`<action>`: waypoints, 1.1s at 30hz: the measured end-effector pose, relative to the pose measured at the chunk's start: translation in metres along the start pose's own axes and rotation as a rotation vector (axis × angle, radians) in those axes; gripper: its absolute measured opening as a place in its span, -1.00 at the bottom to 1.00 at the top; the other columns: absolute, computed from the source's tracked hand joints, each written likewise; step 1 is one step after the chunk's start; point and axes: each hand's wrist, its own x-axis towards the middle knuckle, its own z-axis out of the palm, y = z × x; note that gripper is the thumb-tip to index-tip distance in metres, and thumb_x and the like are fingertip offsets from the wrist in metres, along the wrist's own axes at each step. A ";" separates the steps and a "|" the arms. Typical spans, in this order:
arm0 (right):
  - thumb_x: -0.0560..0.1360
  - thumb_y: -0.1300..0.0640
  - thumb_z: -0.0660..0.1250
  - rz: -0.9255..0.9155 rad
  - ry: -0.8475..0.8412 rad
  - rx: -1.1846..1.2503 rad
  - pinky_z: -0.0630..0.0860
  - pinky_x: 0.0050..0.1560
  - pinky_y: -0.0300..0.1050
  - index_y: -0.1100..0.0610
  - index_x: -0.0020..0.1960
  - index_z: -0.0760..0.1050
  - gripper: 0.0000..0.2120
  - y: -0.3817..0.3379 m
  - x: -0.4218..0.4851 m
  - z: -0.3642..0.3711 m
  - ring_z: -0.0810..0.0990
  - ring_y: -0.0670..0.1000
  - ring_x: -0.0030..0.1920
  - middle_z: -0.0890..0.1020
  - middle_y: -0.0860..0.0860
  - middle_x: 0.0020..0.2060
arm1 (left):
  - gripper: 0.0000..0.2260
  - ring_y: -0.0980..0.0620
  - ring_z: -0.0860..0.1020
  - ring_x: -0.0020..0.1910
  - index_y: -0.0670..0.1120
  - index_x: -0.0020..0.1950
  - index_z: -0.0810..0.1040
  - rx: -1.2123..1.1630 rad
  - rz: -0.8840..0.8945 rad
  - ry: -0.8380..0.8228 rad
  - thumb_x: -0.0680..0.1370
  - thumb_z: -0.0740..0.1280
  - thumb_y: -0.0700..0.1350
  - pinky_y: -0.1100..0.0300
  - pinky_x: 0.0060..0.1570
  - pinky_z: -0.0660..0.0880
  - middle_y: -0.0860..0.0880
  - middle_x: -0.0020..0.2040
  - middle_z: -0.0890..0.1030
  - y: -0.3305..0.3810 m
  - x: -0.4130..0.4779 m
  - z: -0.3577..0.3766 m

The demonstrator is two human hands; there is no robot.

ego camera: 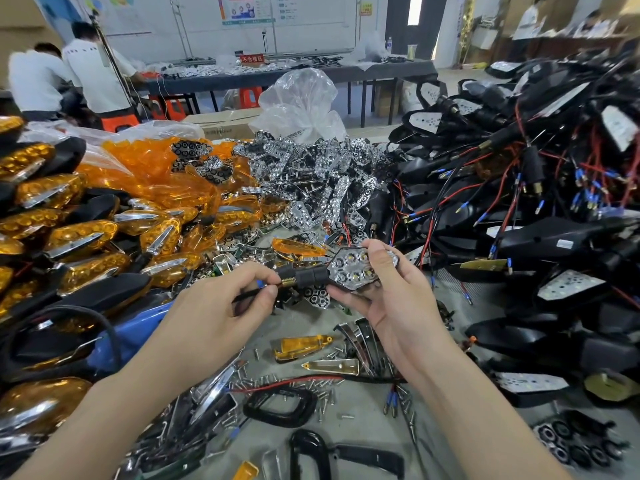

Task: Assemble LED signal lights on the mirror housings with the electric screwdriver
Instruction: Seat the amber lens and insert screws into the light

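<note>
Right-hand grip [391, 299]: curled round the wide end of the black LED signal light with a chrome honeycomb reflector [358, 270]; thumb on the upper edge, fingers under the lower edge.
Left-hand grip [221, 306]: narrow; thumb and forefinger pinch the brass threaded end [289, 282] of the light's black stem [306, 275], together with a thin black wire [247, 296] that runs along the fingers.
Signal light: held in the air between both hands, above the grey tabletop [363, 417]; reflector face turned up, stem pointing to the left.
In front of the hands: a loose amber plastic lens [301, 346], just beside a flat chrome trim piece [332, 367]; many small silver screws [311, 386] scattered around them.
Nearer to the body: a red wire [294, 381] across the screws, and a black rubber ring gasket [277, 403] lying flat.
Left side: a big pile of finished amber lights [69, 220]; below it a blue object with a thick black cable [138, 327], partly hidden by the left forearm, kind not clear.
Centre back: a heap of chrome reflectors [311, 174] under a clear plastic bag [301, 98].
Right side: a high pile of black housings with red and black wires [519, 174].
</note>
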 end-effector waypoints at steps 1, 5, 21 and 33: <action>0.66 0.10 0.28 -0.002 -0.001 -0.003 0.70 -0.16 0.03 0.26 0.19 0.53 -0.77 0.000 0.000 0.000 0.73 0.03 -0.19 0.72 0.03 -0.22 | -0.82 0.02 0.56 -0.29 0.31 0.04 0.47 -0.007 -0.002 -0.001 0.53 0.14 0.26 0.01 -0.35 0.51 0.14 -0.24 0.60 0.000 0.000 0.000; 0.64 0.07 0.31 -0.003 0.028 -0.029 0.70 -0.12 0.06 0.23 0.17 0.56 -0.77 0.003 0.001 0.000 0.67 0.13 -0.14 0.67 0.14 -0.13 | -0.78 0.08 0.58 -0.28 0.32 0.05 0.48 -0.011 -0.029 -0.005 0.51 0.12 0.30 0.12 -0.37 0.50 0.20 -0.21 0.61 0.000 0.000 -0.001; 0.49 -0.02 0.41 -0.010 0.036 -0.043 0.70 -0.13 0.07 0.18 0.13 0.58 -0.68 0.004 0.002 0.000 0.42 0.18 -0.17 0.49 0.17 -0.14 | -0.79 0.05 0.38 -0.47 0.15 -0.11 0.59 -0.131 -0.193 -0.194 0.54 0.22 0.19 0.26 -0.50 0.28 0.14 -0.41 0.54 0.013 0.017 -0.017; 0.61 0.06 0.37 0.039 0.104 0.006 0.70 -0.15 0.04 0.22 0.17 0.57 -0.76 0.006 0.001 0.001 0.50 0.22 -0.05 0.55 0.20 -0.02 | -0.65 0.21 0.53 -0.15 0.26 -0.05 0.51 0.036 -0.085 -0.047 0.44 0.04 0.38 0.13 -0.27 0.48 0.33 -0.10 0.56 0.015 0.009 -0.015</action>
